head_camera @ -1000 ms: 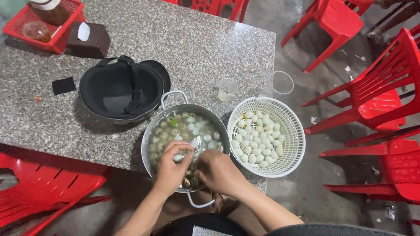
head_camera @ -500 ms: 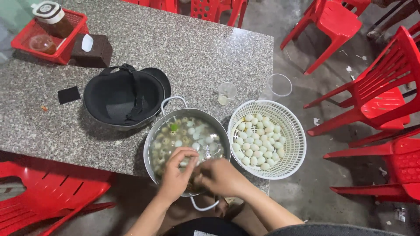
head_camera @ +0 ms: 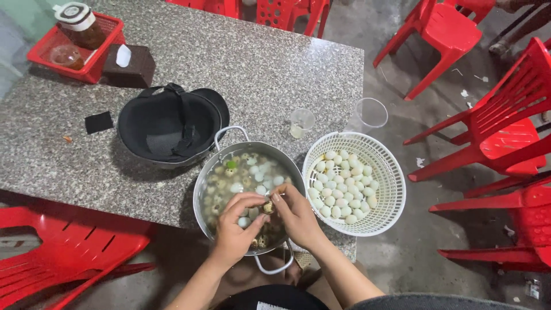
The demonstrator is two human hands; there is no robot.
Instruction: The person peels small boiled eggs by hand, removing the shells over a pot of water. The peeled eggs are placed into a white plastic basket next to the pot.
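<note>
**One small egg pinched between both hands above the pot**

Here, the left hand (head_camera: 234, 229) and right hand (head_camera: 297, 215) jointly pinch a speckled egg (head_camera: 268, 206) between their fingertips (equally near), directly over the water-filled metal pot (head_camera: 206, 185); the white basket (head_camera: 390, 172) lies just right.

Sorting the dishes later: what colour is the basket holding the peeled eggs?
White, seen in the head view: the basket is white plastic mesh.

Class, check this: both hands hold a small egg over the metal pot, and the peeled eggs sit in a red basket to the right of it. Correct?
Not quite. In the head view, the basket is white, not red. The left hand and right hand do hold a small egg over the pot.
</note>
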